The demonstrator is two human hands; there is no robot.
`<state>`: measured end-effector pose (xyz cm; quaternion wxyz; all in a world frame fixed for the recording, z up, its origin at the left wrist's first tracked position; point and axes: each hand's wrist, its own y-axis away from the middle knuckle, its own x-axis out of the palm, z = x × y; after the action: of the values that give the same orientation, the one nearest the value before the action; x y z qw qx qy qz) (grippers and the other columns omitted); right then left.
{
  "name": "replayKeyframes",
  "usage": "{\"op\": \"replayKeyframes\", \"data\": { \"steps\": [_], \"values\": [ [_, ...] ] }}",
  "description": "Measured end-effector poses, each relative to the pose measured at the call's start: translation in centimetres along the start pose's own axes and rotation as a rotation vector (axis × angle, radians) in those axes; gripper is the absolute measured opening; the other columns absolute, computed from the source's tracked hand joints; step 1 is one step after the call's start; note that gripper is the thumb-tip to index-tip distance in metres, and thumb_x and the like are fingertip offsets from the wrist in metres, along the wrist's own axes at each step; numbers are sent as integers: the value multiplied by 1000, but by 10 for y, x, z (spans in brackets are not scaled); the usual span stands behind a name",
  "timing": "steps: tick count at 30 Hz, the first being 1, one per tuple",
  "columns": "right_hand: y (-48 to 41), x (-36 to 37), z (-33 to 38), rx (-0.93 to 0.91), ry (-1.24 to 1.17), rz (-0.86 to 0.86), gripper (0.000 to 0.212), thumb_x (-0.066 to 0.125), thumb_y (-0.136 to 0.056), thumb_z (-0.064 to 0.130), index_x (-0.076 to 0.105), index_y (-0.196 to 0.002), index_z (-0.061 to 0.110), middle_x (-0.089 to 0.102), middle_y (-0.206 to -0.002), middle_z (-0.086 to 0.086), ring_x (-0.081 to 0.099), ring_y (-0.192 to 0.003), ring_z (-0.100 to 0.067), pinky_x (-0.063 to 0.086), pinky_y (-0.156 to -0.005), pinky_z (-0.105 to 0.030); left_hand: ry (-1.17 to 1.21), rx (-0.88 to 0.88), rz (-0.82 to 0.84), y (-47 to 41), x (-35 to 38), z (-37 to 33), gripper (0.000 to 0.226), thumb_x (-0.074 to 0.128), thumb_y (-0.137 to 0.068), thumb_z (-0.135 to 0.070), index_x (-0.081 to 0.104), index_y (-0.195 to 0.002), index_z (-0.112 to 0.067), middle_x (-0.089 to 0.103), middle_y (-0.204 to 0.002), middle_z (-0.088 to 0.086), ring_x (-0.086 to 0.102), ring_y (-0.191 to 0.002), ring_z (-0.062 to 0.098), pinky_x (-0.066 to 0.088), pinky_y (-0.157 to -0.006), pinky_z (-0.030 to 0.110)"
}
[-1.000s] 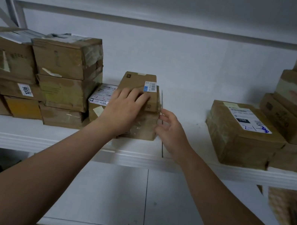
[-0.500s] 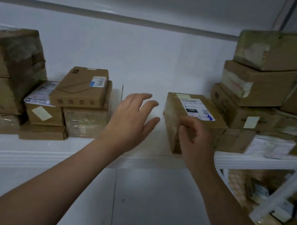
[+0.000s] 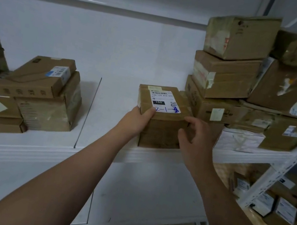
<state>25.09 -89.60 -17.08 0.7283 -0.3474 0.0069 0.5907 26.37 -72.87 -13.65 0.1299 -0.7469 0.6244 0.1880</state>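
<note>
Moved right since a second ago, off the left pile (image 3: 36,92): left hand (image 3: 135,122) clamped on the left side of one box (image 3: 159,134) at the shelf (image 3: 102,120) edge, thumb on top; right hand (image 3: 196,140) curled round its right front corner. Just behind, a stack (image 3: 223,78) of three.

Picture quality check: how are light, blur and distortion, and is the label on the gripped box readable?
Head view: dim, flat, bluish light, no glare. Head view: wide-angle bending bows the shelf edge and tilts the upright; the right stack is smeared. Head view: the label on the box the left hand grips is sharp, 150 legible.
</note>
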Motion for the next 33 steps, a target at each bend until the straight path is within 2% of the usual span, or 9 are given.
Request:
{"op": "replayKeyframes", "data": {
  "steps": [5,11,14,16,19,22,24,28,33],
  "values": [
    [7,5,-8,31,-192,-26,34,62,-90,13,50,-120,20,51,-122,-6,53,-109,-15,48,-90,-27,229,1,-20,11,12,11,44,41,-98,-44,44,-132,-16,56,-128,4,55,-110,21,42,-85,32],
    [9,-4,2,25,-334,-7,29,57,-96,22,54,-125,20,54,-116,3,55,-103,-2,44,-84,-6,419,198,-126,48,15,37,35,43,-101,-35,39,-135,-29,57,-125,-10,55,-116,10,44,-102,33],
    [8,-7,12,7,-391,125,25,51,-99,26,51,-118,41,55,-107,20,55,-96,9,42,-74,-2,526,244,-179,61,11,50,35,52,-97,-25,42,-130,-34,60,-121,-8,59,-113,9,48,-96,29],
    [10,-4,14,23,-436,179,28,51,-99,27,47,-112,51,61,-110,17,59,-97,7,48,-76,-11,536,290,-199,69,6,57,43,58,-95,-20,43,-132,-35,60,-127,-2,58,-117,13,49,-95,29],
    [20,5,15,88,-477,140,24,62,-85,46,50,-106,43,61,-118,1,59,-107,-12,52,-90,-35,572,328,-199,81,-5,68,52,61,-93,-16,40,-136,-38,57,-132,1,57,-119,15,50,-92,27],
    [28,13,21,191,-598,198,36,65,-87,40,40,-106,22,58,-115,-11,65,-86,-2,54,-70,-20,569,355,-166,91,-18,76,52,61,-89,-20,42,-135,-37,58,-130,0,58,-116,15,52,-88,29],
    [33,19,27,189,-608,228,29,55,-95,30,33,-112,23,59,-116,-8,66,-80,2,52,-63,-12,575,348,-179,98,-27,79,48,59,-85,-24,47,-131,-32,60,-120,-1,59,-109,16,52,-80,28],
    [49,39,44,129,-642,307,48,47,-99,27,24,-141,35,55,-131,4,65,-103,-1,55,-75,-18,485,300,-229,104,-51,73,33,51,-82,-50,40,-113,-47,54,-116,-9,61,-104,9,53,-68,21],
    [68,64,69,76,-638,279,54,42,-101,25,20,-151,28,54,-135,8,61,-108,1,53,-80,-16,371,438,-294,103,-77,79,42,40,-99,-28,32,-140,-27,54,-130,-6,57,-114,1,52,-85,19]
  ]
}}
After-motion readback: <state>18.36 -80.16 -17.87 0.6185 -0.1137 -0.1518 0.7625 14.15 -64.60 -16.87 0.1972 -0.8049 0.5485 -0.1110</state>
